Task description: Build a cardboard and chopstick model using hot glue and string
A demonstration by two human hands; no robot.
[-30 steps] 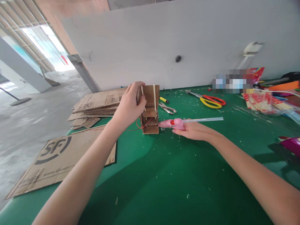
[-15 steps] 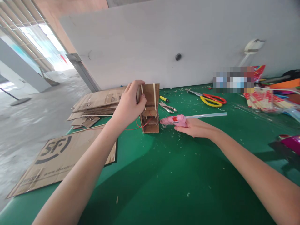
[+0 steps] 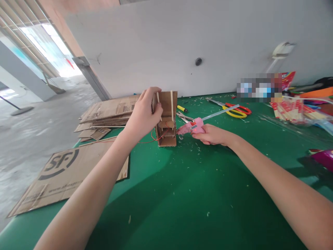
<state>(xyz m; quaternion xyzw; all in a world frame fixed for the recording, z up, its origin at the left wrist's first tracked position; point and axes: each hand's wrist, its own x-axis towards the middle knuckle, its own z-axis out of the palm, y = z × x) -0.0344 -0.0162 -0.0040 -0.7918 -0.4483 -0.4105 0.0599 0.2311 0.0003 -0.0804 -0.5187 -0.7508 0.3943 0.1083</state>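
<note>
My left hand (image 3: 148, 108) is closed on the upper left side of a small cardboard structure (image 3: 168, 141), which stands upright on the green table. Two thin wooden sticks (image 3: 172, 106) run up its inside, and small cardboard shelves cross it lower down. A red wire (image 3: 148, 142) trails out to the left. In my right hand (image 3: 212, 134) is a pink hot glue gun (image 3: 196, 125), with a long clear glue stick (image 3: 221, 112) poking from its back. The gun's nozzle is close to the structure's lower right edge; whether it touches I cannot tell.
Flat cardboard pieces (image 3: 109, 109) are stacked at the left, with a printed sheet (image 3: 65, 177) in front. Behind the glue gun lie metal pliers (image 3: 182, 116), a yellow-handled tool (image 3: 182, 109) and scissors (image 3: 238, 111). Bagged sticks (image 3: 287, 110) sit at the right. Scraps dot the green table (image 3: 187, 208).
The glue gun has tilted, so its glue stick now points up to the right and its nozzle slightly down. My left hand still holds the structure in the same place.
</note>
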